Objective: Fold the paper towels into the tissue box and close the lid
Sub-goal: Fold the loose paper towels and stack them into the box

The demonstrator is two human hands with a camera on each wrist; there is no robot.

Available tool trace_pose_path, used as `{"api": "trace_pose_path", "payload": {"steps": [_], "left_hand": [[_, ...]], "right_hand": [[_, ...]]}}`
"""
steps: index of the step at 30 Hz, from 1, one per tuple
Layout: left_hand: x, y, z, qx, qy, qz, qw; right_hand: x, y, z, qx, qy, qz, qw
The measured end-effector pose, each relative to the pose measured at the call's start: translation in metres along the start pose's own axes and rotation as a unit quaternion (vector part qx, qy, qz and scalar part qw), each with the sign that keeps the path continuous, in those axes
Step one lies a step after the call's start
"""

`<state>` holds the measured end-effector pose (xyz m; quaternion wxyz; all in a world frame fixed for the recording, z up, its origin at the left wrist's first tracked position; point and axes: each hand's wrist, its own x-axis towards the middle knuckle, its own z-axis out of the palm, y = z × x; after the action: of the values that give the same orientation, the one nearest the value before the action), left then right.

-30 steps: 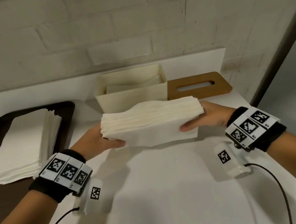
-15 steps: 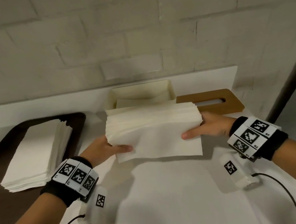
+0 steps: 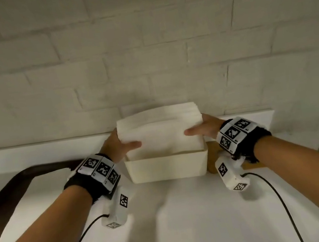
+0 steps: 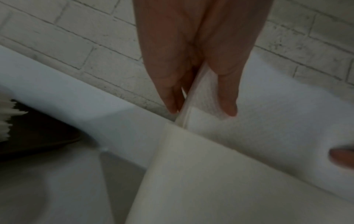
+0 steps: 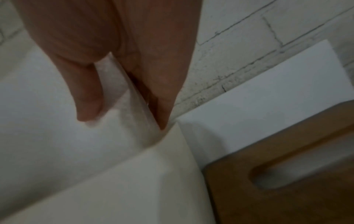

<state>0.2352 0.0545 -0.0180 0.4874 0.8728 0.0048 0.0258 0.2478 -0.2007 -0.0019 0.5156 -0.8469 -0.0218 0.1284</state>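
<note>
Forward and down is where both my hands have carried the folded stack since a second ago: it was over the open counter then, and now its lower part sits inside the box mouth.

Nearest me is the white counter point(image 3: 190, 220), bare between my forearms. Past it stands the cream tissue box point(image 3: 167, 167), its front wall facing me. My left hand point(image 3: 120, 145) pinches the left end of the paper towels point(image 3: 160, 133), thumb on the near face and fingers behind; my right hand point(image 3: 205, 127) does the same at the right end. The wrist views show the stack's corners just at the box rim, fingertips close to the end walls.

To my right the wooden lid point(image 5: 287, 174) lies flat beside the box, untouched. On my left a dark tray point(image 3: 9, 191) edges into view.

As I judge it, the risk is the fit: the stack looks about as long as the opening, so pushing down could catch my fingertips or buckle the end sheets over the rim. Sheets left proud would stop the lid seating.
</note>
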Motion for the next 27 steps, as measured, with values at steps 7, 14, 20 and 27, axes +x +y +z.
{"api": "trace_pose_path", "payload": {"steps": [7, 14, 20, 27], "left_hand": [[0.021, -0.005, 0.000, 0.042, -0.009, -0.039, 0.998], [0.031, 0.005, 0.015, 0.165, -0.009, -0.046, 0.985], [0.034, 0.019, 0.020, 0.293, -0.057, -0.067, 0.952], [0.007, 0.024, 0.009, 0.300, -0.053, 0.028, 0.952]], "right_hand": [[0.019, -0.001, 0.015, -0.008, 0.063, 0.077, 0.995], [0.011, -0.008, 0.032, -0.081, 0.135, 0.082, 0.984], [0.014, -0.011, 0.044, -0.206, 0.117, 0.103, 0.966], [-0.001, -0.015, 0.049, -0.399, 0.079, 0.045, 0.912]]}}
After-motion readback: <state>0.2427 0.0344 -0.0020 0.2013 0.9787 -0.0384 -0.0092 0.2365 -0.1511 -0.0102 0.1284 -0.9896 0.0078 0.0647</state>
